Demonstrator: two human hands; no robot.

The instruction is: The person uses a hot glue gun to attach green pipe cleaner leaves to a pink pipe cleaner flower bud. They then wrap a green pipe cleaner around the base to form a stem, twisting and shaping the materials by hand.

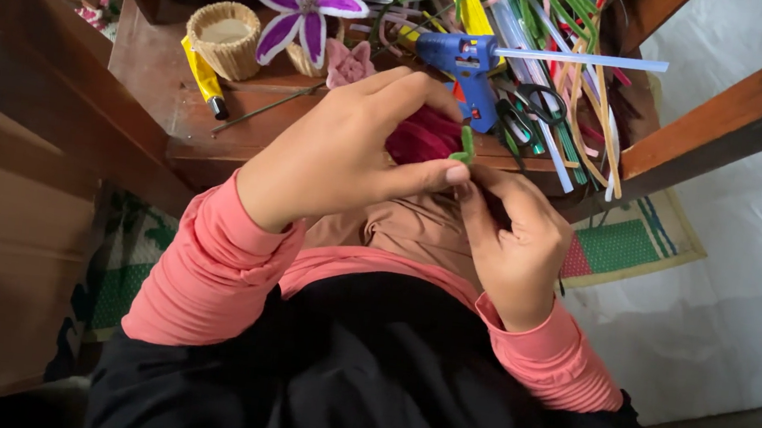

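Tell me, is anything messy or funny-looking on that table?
Yes. The pile of craft sticks behind the blue glue gun is a jumble, crossing every way, with scissors half buried in it. Nothing looks spilled or broken. The left hand and right hand pinch a dark red flower with a green stem.

Home craft corner, glue gun (463, 66), pipe cleaners (561, 82)

glue gun (464, 62) behind hands, basket (225, 39) left

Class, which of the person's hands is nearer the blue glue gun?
Left. The left hand lies just below the blue glue gun; the right hand sits lower, farther away.
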